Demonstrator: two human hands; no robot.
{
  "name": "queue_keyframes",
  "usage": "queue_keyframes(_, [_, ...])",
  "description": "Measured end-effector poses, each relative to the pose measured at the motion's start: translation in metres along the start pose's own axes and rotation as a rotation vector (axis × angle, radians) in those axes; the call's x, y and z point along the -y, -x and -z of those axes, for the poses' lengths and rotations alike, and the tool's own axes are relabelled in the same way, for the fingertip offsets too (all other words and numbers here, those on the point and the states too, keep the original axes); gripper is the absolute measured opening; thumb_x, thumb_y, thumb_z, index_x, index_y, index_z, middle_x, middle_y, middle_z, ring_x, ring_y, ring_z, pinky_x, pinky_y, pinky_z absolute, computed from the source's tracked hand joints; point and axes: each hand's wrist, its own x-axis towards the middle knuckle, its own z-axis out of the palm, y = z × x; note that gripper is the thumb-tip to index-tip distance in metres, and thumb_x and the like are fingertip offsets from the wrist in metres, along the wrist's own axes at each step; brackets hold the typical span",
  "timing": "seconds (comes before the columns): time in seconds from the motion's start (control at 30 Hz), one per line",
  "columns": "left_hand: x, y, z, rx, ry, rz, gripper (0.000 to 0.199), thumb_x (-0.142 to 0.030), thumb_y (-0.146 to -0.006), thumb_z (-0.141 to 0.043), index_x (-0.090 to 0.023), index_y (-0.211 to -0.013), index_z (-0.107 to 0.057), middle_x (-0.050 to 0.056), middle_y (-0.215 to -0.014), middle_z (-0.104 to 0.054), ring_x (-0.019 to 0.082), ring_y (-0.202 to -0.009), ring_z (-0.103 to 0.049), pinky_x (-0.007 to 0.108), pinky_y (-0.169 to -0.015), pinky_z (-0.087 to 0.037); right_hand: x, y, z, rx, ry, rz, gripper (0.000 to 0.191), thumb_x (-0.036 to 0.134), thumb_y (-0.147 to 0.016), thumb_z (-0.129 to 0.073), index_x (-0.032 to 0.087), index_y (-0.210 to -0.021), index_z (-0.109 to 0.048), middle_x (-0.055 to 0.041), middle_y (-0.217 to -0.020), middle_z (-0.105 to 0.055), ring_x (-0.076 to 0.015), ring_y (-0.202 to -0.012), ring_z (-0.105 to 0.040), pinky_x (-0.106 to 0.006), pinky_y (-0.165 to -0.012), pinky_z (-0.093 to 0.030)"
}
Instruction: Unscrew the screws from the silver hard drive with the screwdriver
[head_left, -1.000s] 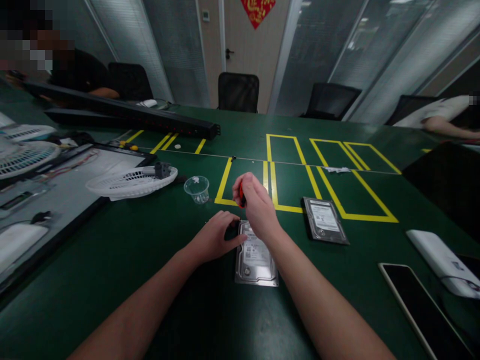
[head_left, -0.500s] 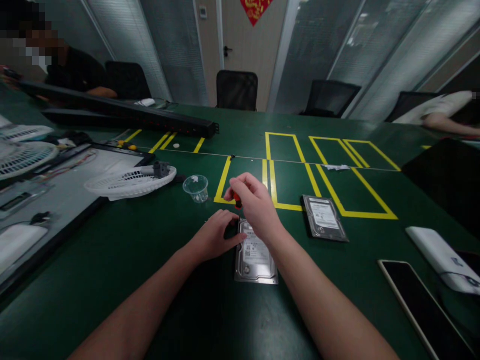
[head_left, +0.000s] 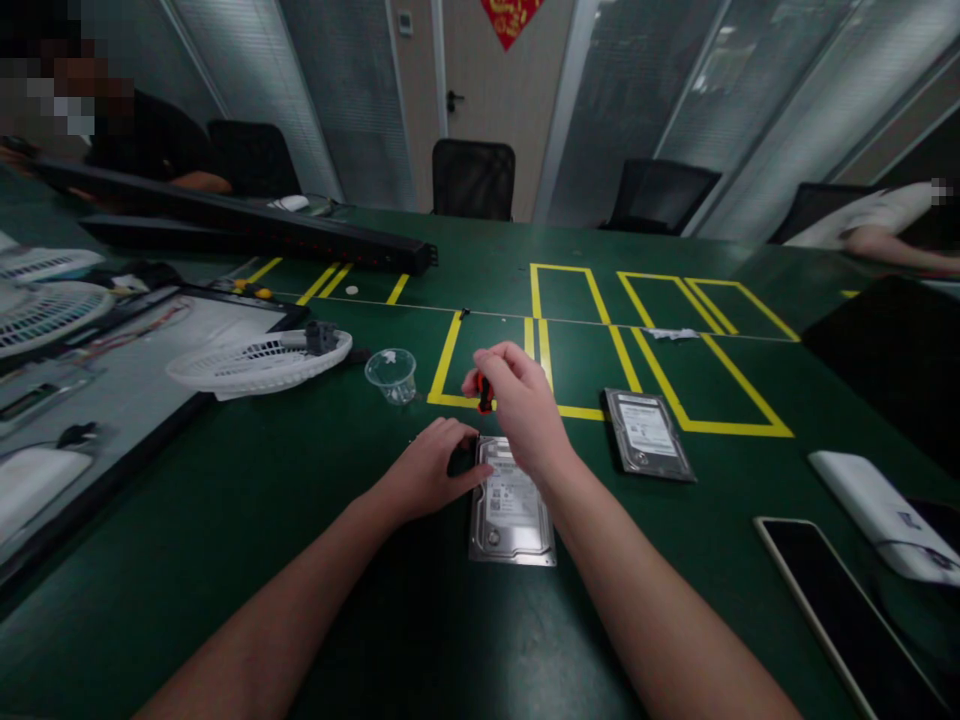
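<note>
A silver hard drive [head_left: 517, 515] with a white label lies flat on the green table, below centre. My left hand [head_left: 439, 468] rests at its upper left edge, thumb on the drive's face and fingers curled over the far corner; what its fingertips hold, if anything, is hidden. Just above the drive's far edge, my right hand [head_left: 514, 395] is closed on a red and black screwdriver [head_left: 486, 393], whose tip is too small to tell. To the left stands a clear plastic cup [head_left: 392, 378] with small bits inside. A second hard drive [head_left: 649, 434] lies to the right.
At the left are a white fan guard [head_left: 259, 365], a grey panel and a long black bar [head_left: 247, 215]. A phone [head_left: 840, 620] and a white power bank [head_left: 881, 510] lie at the right. Yellow tape marks the table. People sit at the far left and far right.
My right hand has shifted slightly to the right with the screwdriver, which now looks more upright. My left hand and the drive under it have stayed in place.
</note>
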Motion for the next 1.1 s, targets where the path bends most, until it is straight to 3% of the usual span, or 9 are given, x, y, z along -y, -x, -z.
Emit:
queue_keyframes(0.23, [0.0006,0.0005,-0.0010,-0.013,0.007,0.017,0.024,-0.038,-0.088,-0.070,-0.020,-0.100,-0.060,0.005,-0.095,-0.062,0.023,-0.090,-0.056,0.037,-0.077,-0.047,-0.0004,-0.0011,0.0039,0.013,0.105,0.082,0.027,0.038,-0.089,-0.059,0.022,-0.068,-0.059,0.0022,-0.064,-0.052,-0.0135,-0.063,-0.047,-0.028,-0.057,-0.036])
queue_keyframes(0.4, [0.0014,0.0005,-0.0009,-0.011,-0.003,0.011,0.023,-0.037,-0.088,-0.071,-0.020,-0.097,-0.059,0.003,-0.095,-0.061,0.023,-0.089,-0.056,0.036,-0.075,-0.046,0.0025,0.0004,0.0000,0.016,0.029,0.018,0.017,0.033,-0.086,-0.062,0.022,-0.074,-0.057,0.0030,-0.062,-0.057,-0.0130,-0.061,-0.050,-0.028,-0.058,-0.039])
queue_keyframes(0.57, [0.0015,0.0003,-0.0007,-0.019,0.004,0.004,0.022,-0.037,-0.087,-0.071,-0.021,-0.096,-0.060,0.004,-0.095,-0.062,0.023,-0.089,-0.057,0.035,-0.075,-0.046,0.0021,0.0008,-0.0021,-0.006,-0.013,-0.024,0.024,0.039,-0.086,-0.064,0.023,-0.075,-0.050,0.0022,-0.066,-0.061,-0.0134,-0.064,-0.055,-0.028,-0.059,-0.040])
queue_keyframes(0.77, [0.0004,0.0002,0.0006,-0.001,0.010,0.011,0.025,-0.039,-0.088,-0.071,-0.020,-0.102,-0.062,0.005,-0.095,-0.062,0.023,-0.089,-0.057,0.036,-0.077,-0.047,0.0008,-0.0001,0.0030,-0.007,0.067,0.073,0.028,0.040,-0.087,-0.065,0.022,-0.068,-0.054,0.0033,-0.065,-0.048,-0.0122,-0.062,-0.043,-0.028,-0.057,-0.036])
queue_keyframes(1.1, [0.0031,0.0006,-0.0012,0.000,-0.002,-0.009,0.027,-0.039,-0.089,-0.070,-0.019,-0.105,-0.062,0.005,-0.096,-0.061,0.023,-0.090,-0.056,0.036,-0.078,-0.047,0.0020,-0.0005,-0.0009,-0.040,-0.029,0.030,0.020,0.038,-0.085,-0.066,0.022,-0.078,-0.054,0.0028,-0.065,-0.062,-0.0132,-0.064,-0.056,-0.028,-0.062,-0.042])
